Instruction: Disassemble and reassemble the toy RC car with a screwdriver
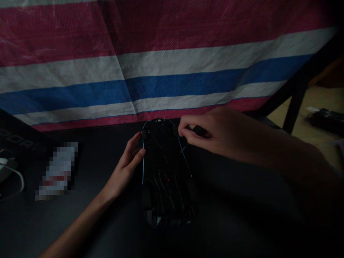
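A black toy car [163, 168] lies upside down on the dark table, its wheels and underside facing up and thin blue edging along its sides. My left hand [130, 157] grips the car's left side, with the thumb and fingertips against the edge. In my closed right hand [209, 130] is a screwdriver with a black handle [199, 130]. Its thin shaft points down and left toward the car's right edge. Dim light hides whether the tip touches the car. A small red spot shows on the underside.
Behind the table [107, 222] hangs a red, white and blue striped sheet [161, 82]. To the left lie a blurred-out packet-like item [57, 172] and a white cable [21, 179]. A dark frame leg [294, 107] stands at right, with a dark object [326, 120] on the floor beyond.
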`<state>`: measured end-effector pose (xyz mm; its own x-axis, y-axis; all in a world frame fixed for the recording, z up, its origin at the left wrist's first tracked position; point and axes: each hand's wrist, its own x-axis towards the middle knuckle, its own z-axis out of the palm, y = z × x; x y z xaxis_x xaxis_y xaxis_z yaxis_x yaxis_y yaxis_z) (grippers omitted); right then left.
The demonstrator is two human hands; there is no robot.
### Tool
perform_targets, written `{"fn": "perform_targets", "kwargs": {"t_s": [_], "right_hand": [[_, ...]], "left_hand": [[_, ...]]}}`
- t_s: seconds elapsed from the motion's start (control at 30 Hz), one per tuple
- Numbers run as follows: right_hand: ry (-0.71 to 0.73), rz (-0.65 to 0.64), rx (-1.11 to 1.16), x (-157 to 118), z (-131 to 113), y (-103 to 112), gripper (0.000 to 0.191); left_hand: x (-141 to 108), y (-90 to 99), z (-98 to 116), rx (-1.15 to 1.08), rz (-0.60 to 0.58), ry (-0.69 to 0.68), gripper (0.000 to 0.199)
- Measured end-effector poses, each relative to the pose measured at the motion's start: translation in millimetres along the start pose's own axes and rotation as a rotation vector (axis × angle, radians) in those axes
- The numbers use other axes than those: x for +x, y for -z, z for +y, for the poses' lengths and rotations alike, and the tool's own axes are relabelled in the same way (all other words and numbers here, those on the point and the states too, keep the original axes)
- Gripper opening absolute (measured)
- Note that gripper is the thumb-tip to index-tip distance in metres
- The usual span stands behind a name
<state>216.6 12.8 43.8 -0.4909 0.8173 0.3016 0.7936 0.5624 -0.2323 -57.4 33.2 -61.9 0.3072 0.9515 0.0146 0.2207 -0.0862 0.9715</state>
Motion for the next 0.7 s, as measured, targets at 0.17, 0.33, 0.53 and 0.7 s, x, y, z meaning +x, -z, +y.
{"fn": "perform_targets", "kwargs": {"t_s": [0.17,0.33,0.53,0.7], "right_hand": [[0.001,-0.011,0.015,-2.0,1.4,-0.1,0.031],[-0.049,0.02,-0.03,-1.3,2.2,-0.8,0.01],[0.024,0.014,0.057,-0.3,5.5,-2.4,0.028],[-0.024,0.039,0.001,-0.2,4.8,-4.2,0.007]], "left_hand": [[-0.3,0.2,-0.2,0.007,-0.015,-0.002,0.061],[0.6,1.1,3.2,0.05,-0.039,-0.006,0.059],[7.7,16.2,16.5,0.25,-0.132,-0.059,0.063],[6.4,8.5,66.1,0.808,-0.065,-0.454,0.037]]}}
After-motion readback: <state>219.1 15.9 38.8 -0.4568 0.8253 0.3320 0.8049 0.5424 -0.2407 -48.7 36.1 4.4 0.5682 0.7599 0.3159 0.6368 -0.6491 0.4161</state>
